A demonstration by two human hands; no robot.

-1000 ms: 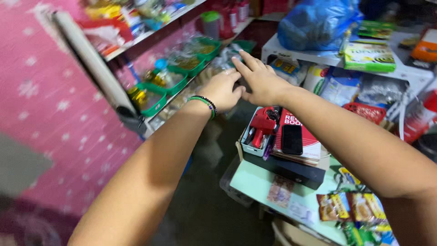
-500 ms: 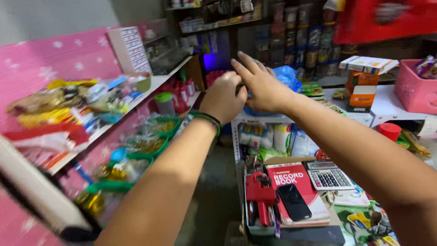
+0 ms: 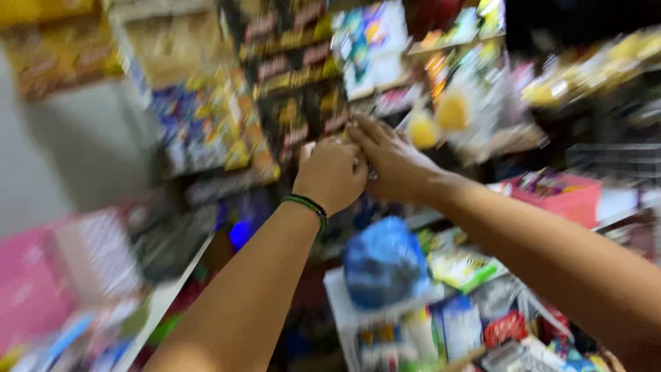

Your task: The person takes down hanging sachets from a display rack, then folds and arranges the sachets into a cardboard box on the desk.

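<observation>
Blurred shop shelves (image 3: 227, 131) are filling the background. You are holding both hands raised together: your left hand (image 3: 332, 172), fingers curled shut, possibly pinching something small, is touching your right hand's (image 3: 389, 162) flat, extended fingers.

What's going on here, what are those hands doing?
A person stands in a small, crowded shop with both arms stretched out. The left hand, with a green band at the wrist, and the right hand meet in front of hanging snack packets. The picture is too blurred to tell what they hold. A blue bag sits below.
</observation>
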